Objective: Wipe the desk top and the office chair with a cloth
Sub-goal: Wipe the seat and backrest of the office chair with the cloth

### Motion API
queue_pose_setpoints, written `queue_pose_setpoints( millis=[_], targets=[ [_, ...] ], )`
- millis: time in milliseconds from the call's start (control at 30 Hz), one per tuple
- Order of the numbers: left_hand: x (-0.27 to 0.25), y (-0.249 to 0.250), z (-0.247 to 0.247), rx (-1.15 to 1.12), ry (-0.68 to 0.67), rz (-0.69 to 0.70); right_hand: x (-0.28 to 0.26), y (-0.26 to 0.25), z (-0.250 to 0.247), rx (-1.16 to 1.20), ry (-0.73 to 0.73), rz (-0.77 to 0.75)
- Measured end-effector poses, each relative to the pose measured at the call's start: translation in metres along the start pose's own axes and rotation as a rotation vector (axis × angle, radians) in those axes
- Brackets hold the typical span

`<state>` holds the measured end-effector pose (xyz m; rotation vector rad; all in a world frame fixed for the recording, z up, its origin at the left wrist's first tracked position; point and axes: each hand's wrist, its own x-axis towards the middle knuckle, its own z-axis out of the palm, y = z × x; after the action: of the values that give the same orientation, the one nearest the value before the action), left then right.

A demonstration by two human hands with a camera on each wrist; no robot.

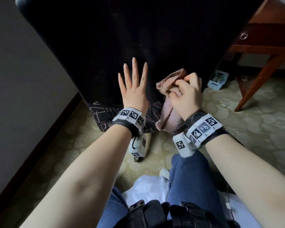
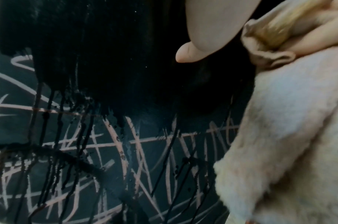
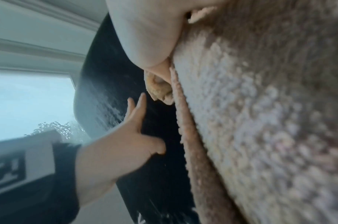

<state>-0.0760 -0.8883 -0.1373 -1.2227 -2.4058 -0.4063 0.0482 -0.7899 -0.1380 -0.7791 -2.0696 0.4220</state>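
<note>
- While the left hand (image 1: pixel 133 89) lies flat with straight, spread fingers against the black back of the chair (image 1: pixel 122 38), the right hand (image 1: pixel 186 94) grips a bunched cloth (image 1: pixel 167 111) just beside it.
- Cloth: pale pinkish-brown, fluffy towelling. Its upper part is crumpled in the right fist; the rest hangs below the hand in a long fold, lying against the lower chair back.
- Right wrist view: the cloth's (image 3: pixel 260 121) nubbly pile fills most of the frame, blurred, with a thicker hemmed edge running down its left side.
- Left wrist view: the cloth (image 2: pixel 289 128) looks almost cream; curled fingers (image 2: pixel 317 37) of the right hand pinch its gathered top.
- Chair back: dark, smooth, slightly dusty sheen. Lower edge carries thin pale scribbled lines (image 2: pixel 126 151) with black drip-like streaks running over them.
- Left thumb (image 2: pixel 191 54) touches the dark surface, apart from the cloth.
- Both wrists wear grey bands with black-and-white square markers (image 1: pixel 132 115).
- Surroundings: a patterned beige carpet (image 1: pixel 237 125), a wooden desk leg (image 1: pixel 260 79) at the right, and a small pale blue box (image 1: pixel 218 79) on the floor behind the chair.
- The person's blue jeans (image 1: pixel 192 178) show at the bottom.
</note>
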Motion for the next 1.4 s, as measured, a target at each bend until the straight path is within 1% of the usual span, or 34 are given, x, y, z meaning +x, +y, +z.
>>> queue_pose_setpoints(
  millis=[100,167,267,333,467,633,767,867,967,1100,1167,1267,1333,1400],
  targets=[
    [0.004,0.0,0.004,0.008,-0.035,-0.021,0.014,-0.007,-0.007,0.033,0.172,-0.056],
    [0.007,-0.001,0.008,0.042,-0.054,-0.029,0.024,-0.009,-0.006,0.055,0.212,-0.081],
    [0.01,-0.001,0.012,0.058,-0.063,-0.044,0.034,-0.005,0.003,0.047,0.131,-0.025],
    [0.012,-0.002,0.015,0.052,-0.069,-0.044,0.033,0.001,0.011,-0.008,0.11,-0.013],
    [0.013,-0.006,0.02,0.027,-0.026,-0.038,0.026,0.012,0.023,-0.054,0.084,-0.022],
    [0.015,-0.007,0.028,0.031,0.007,-0.043,0.01,0.024,0.039,-0.09,-0.038,0.031],
    [0.016,-0.005,0.03,0.025,0.012,-0.044,0.0,0.032,0.049,-0.109,-0.104,0.047],
    [0.016,-0.005,0.031,0.036,0.03,-0.043,-0.007,0.037,0.054,-0.103,-0.161,0.089],
    [0.015,-0.002,0.03,0.052,0.028,-0.042,-0.01,0.04,0.058,-0.125,-0.278,0.154],
    [0.012,0.003,0.025,0.071,0.003,-0.058,-0.014,0.047,0.06,-0.17,-0.508,0.283],
    [0.009,0.005,0.024,0.071,0.012,-0.062,-0.016,0.048,0.054,-0.174,-0.581,0.314],
    [0.005,0.012,0.021,0.026,0.061,-0.089,-0.023,0.05,0.04,-0.15,-0.591,0.299],
    [0.002,0.021,0.019,-0.001,0.104,-0.085,-0.025,0.051,0.028,-0.135,-0.534,0.266],
    [0.0,0.033,0.016,-0.023,0.116,-0.022,-0.023,0.052,0.017,-0.106,-0.444,0.229]
  ],
)
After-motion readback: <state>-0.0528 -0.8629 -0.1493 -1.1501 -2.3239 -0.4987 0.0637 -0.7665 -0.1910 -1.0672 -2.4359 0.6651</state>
